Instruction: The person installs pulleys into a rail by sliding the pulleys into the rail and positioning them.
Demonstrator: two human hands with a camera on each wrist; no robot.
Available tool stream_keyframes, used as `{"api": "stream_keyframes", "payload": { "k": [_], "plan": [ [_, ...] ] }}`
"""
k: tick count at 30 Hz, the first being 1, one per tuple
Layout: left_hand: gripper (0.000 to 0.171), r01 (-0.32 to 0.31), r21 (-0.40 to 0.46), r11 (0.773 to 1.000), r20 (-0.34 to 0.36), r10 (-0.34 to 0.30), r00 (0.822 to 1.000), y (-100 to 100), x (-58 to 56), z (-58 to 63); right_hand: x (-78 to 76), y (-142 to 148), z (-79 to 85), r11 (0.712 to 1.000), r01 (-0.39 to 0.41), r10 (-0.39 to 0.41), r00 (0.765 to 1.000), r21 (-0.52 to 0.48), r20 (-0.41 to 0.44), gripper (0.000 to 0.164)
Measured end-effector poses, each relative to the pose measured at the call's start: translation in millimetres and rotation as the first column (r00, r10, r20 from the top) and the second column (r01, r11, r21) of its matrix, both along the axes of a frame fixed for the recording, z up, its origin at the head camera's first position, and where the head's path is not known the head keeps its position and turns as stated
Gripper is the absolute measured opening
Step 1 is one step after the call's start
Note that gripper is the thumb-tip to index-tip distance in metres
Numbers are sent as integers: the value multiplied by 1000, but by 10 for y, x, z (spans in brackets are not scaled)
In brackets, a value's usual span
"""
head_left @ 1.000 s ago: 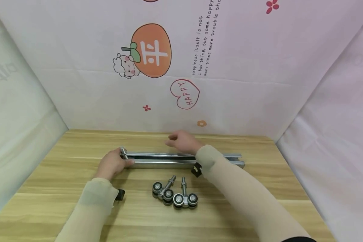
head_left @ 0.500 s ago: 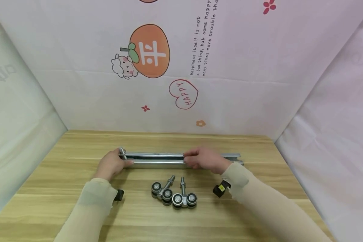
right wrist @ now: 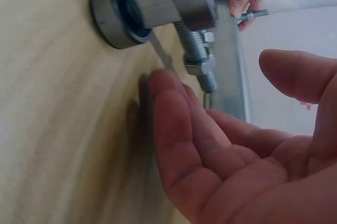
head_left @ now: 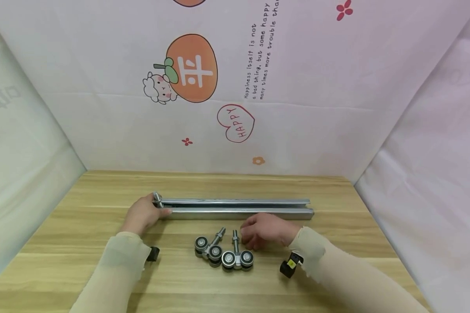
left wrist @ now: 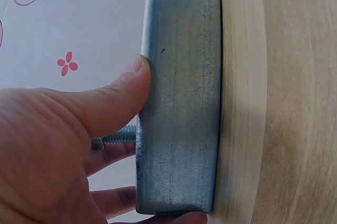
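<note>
A metal C-shaped track (head_left: 219, 214) lies crosswise on the table, slot facing up. At its left end my left hand (head_left: 142, 215) grips it, thumb on the near lip in the left wrist view and fingers about the end. A threaded bolt (head_left: 157, 199) sticks up from the slot there, beside those fingers; whatever it joins inside is hidden. Two roller trolleys with bolts lie in front of the track: a left one (head_left: 215, 253) and a right one (head_left: 237, 259). My right hand (head_left: 268, 229) holds nothing, fingers loosely bent and fingertips close to the right trolley's bolt (right wrist: 193, 50).
The wooden table (head_left: 172, 287) ends at a printed white cloth (head_left: 317, 130) behind the track. More white cloth hangs at both sides. A small black wrist camera (head_left: 287, 268) sits under the right forearm, another (head_left: 153, 254) by the left.
My right hand has come from behind the track, across its slot, to the near side by the right trolley. The left hand stays on the track's left end.
</note>
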State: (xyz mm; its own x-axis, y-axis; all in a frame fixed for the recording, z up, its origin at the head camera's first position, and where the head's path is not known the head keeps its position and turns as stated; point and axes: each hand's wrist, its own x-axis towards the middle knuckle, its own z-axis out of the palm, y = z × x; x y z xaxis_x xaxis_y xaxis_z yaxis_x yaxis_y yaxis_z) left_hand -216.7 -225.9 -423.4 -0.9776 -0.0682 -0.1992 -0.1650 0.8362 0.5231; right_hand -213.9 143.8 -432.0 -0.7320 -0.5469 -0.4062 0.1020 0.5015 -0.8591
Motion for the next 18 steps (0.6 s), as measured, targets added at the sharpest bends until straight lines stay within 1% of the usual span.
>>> {"api": "stream_keyframes", "payload": {
  "k": [5, 11, 15, 18],
  "plan": [
    [76, 9, -6, 1000, -9, -9, 1000, -10, -1, 0, 28, -51, -45, 998, 36, -30, 995, -59, 99, 38],
    [71, 13, -10, 1000, -14, -13, 1000, -8, 0, 6, 21, -144, -148, 993, 69, -54, 988, -101, 143, 35],
    [68, 15, -9, 1000, -16, -15, 1000, -6, 2, 8, 19, -197, -204, 981, 109, -72, 972, -158, 222, 34],
    [69, 14, -8, 1000, -13, -14, 1000, -6, 3, 9, 22, -222, -211, 975, 136, -86, 961, -176, 263, 30]
  ]
}}
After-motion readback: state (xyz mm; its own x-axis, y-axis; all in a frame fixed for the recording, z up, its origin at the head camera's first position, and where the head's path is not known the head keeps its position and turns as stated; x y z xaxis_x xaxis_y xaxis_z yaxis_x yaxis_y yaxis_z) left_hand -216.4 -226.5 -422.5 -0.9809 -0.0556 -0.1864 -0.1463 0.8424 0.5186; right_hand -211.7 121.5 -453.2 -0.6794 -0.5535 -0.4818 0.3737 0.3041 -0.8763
